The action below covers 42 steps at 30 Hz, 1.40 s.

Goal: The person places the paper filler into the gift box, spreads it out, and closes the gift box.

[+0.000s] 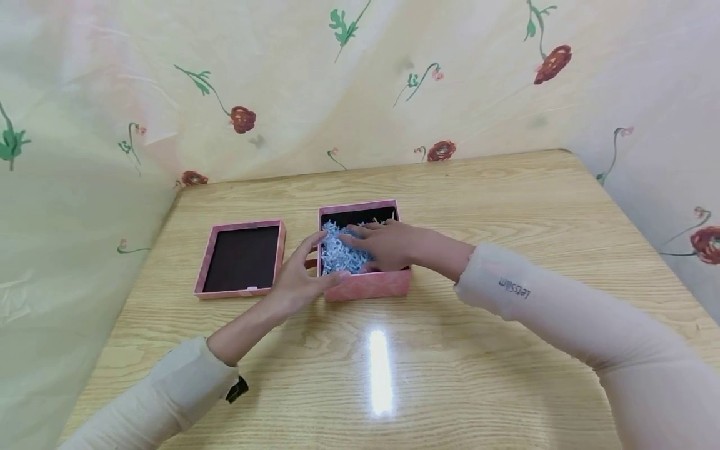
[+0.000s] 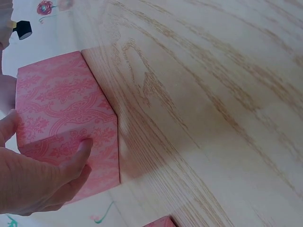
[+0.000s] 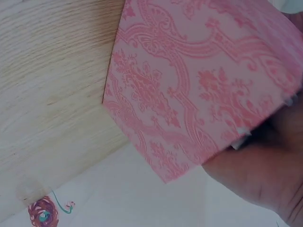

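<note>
**Trainee:** Where is the main component standing?

**Instructor:** The pink box is standing upright on the counter, opening upward. Blue shredded paper is lying inside it, and dark lining is showing along its far wall.

**Trainee:** State the condition of each grip.

**Instructor:** The left hand is holding the box at its near left corner: the thumb is lying over the near rim while the fingers are bearing on the outer left wall. The right hand is resting on the paper inside the box, its grip wide, the fingers spreading across the fill. In the right wrist view, the box wall is hiding those fingertips.

**Trainee:** Why this arrangement?

**Instructor:** The left hand is presumably steadying the box against sliding while the right hand is working the fill. The shallow lid is lying hollow side up, left of the box and apart from it, probably to be leaving the opening accessible.

**Trainee:** What about edges and clearance?

**Instructor:** The box rim is bounding the right hand's movement. Left of the box, the lid is narrowing the gap that the left hand is partly occupying. Behind the box, a short band of wood is running to the floral backdrop. Right of the box, the surface is extending much farther, offering more room.
</note>
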### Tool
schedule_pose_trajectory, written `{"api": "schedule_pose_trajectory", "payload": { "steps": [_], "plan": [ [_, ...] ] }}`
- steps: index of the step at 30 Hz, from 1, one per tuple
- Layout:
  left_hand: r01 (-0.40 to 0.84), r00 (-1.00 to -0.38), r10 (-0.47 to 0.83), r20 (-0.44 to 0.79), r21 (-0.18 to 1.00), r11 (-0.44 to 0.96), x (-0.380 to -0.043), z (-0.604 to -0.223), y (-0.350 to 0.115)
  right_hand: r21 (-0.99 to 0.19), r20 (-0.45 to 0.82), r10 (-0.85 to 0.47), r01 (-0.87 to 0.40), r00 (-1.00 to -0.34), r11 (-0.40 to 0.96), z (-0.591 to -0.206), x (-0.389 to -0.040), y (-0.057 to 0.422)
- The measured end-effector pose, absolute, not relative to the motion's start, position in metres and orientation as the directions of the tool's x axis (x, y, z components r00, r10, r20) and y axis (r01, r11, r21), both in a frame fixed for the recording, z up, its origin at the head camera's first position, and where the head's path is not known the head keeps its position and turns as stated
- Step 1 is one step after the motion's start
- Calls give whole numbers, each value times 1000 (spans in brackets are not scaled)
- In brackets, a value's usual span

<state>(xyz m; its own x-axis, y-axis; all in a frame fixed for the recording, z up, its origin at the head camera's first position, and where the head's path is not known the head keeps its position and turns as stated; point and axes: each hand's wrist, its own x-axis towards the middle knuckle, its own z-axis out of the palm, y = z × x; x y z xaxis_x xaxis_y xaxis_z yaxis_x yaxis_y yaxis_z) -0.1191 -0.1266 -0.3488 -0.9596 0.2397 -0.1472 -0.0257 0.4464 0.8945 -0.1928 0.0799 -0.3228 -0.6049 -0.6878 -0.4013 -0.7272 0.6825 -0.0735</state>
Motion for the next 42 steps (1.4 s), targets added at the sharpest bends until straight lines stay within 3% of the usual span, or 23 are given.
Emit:
{"api": "schedule_pose_trajectory", "payload": {
  "steps": [5,12,25,42],
  "plan": [
    [-34,-963,224,-149,893,448,-120,-346,-126,-5,-428,-674,-744,-603,668,-325,-198,72],
    [-55,-961,221,-169,894,446,-120,-344,-125,-165,-386,-713,-716,-585,678,-306,-200,75],
    [-45,-957,236,-168,891,452,-122,-339,-125,-267,-122,-715,-671,-688,692,-266,-205,99],
    [-22,-953,267,-144,911,412,-122,-337,-130,-388,-46,-639,-576,-768,720,-264,-200,96]
  ]
}}
